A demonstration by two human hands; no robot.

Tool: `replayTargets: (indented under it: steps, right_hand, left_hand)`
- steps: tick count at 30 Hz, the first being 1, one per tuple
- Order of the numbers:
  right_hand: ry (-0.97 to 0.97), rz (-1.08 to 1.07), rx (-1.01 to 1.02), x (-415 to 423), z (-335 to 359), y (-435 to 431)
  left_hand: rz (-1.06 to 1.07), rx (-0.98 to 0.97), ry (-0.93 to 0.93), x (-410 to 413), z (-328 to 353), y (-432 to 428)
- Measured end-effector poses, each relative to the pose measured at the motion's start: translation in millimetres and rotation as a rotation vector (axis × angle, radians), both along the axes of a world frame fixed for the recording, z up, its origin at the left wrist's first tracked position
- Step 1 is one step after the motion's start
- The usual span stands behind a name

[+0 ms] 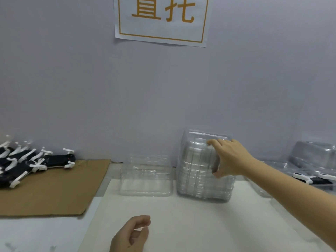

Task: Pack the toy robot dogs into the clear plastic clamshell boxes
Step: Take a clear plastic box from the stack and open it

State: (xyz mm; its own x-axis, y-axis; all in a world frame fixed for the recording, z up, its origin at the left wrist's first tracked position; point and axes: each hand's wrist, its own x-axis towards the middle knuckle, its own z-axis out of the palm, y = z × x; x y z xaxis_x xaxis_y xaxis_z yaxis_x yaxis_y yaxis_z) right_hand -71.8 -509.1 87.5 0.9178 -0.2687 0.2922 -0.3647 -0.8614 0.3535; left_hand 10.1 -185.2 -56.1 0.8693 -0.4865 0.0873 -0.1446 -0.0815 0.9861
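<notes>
- The toy robot dogs, black bodies with white legs, lie heaped at the far left corner of the tabletop on a cardboard sheet. The heap looks like a supply pile, and none of these dogs is in a box yet.
- The stack of clamshell boxes stands by the far edge, right of centre, nested tall so that one box can be peeled off at a time.
- The right hand grips the top of that stack, fingers hooked over the upper rim and thumb pressed lower on the near side. That is probably a pinch to separate the uppermost box.
- The left hand hovers at the near edge, fingers loosely curled with nothing in them, likely waiting to receive the box.
- A single clear box sits just left of the stack, apart from it.
- A white mat covers the middle, seemingly as the packing spot.
- At the far right corner, more clear boxes are piled, one of them apparently holding a dog.
</notes>
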Motion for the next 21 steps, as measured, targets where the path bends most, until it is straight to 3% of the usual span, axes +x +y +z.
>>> replayTargets:
  steps: [4,7,10,17,21]
  right_hand:
    - [0.025,0.068,-0.045,3,5,20]
    - [0.036,0.085,-0.063,4,8,33]
    - [0.051,0.092,-0.077,5,12,39]
    - [0.082,0.059,-0.133,4,18,33]
    - [-0.019,0.044,-0.161,0,30,26]
  left_hand:
    - [-0.076,0.053,-0.222,-19,4,-46]
    - [-0.158,0.309,-0.741,-33,12,-91]
    - [-0.305,0.499,-1.062,-43,11,-131]
    - [-0.427,0.622,-1.057,-36,0,-160]
    - [-0.417,0.679,-1.022,-34,-4,-162]
